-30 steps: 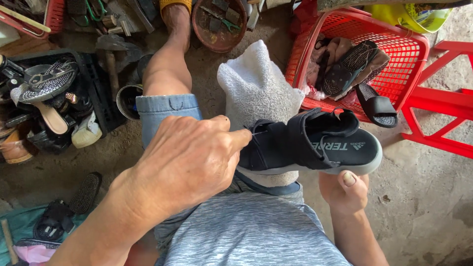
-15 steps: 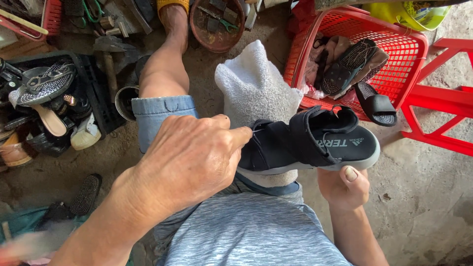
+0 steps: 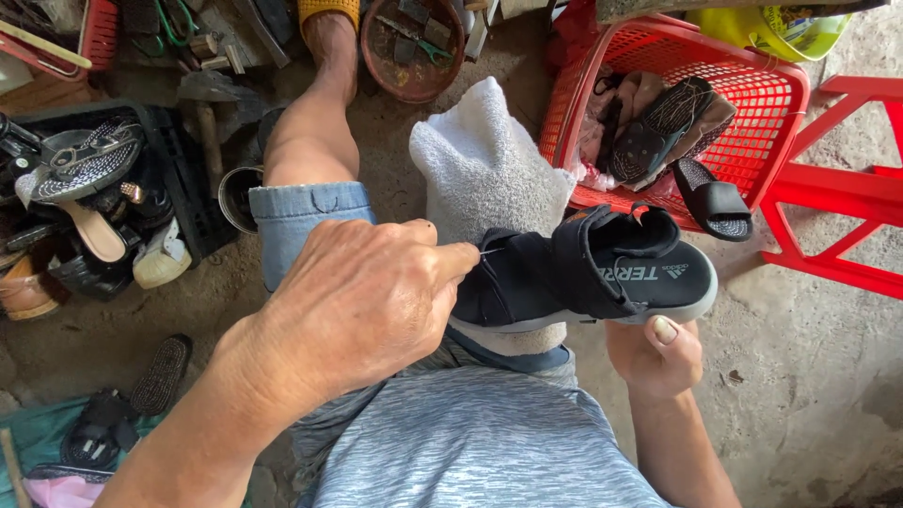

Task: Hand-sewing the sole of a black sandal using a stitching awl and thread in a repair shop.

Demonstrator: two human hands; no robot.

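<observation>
Little shifted since earlier frame: left hand [image 3: 362, 301] fingers pinched on needle [image 3: 489, 251] at black sandal [image 3: 593, 273]; right hand [image 3: 656, 356] clamped beneath sandal sole.

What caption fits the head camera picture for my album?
Left hand pinches a thin needle at a black strappy sandal held by the right hand.

Two hands [image 3: 367, 301]; one black sandal [image 3: 583, 273]; one white cloth [image 3: 484, 169]; one red basket [image 3: 771, 103]; one needle [image 3: 489, 251]
</observation>
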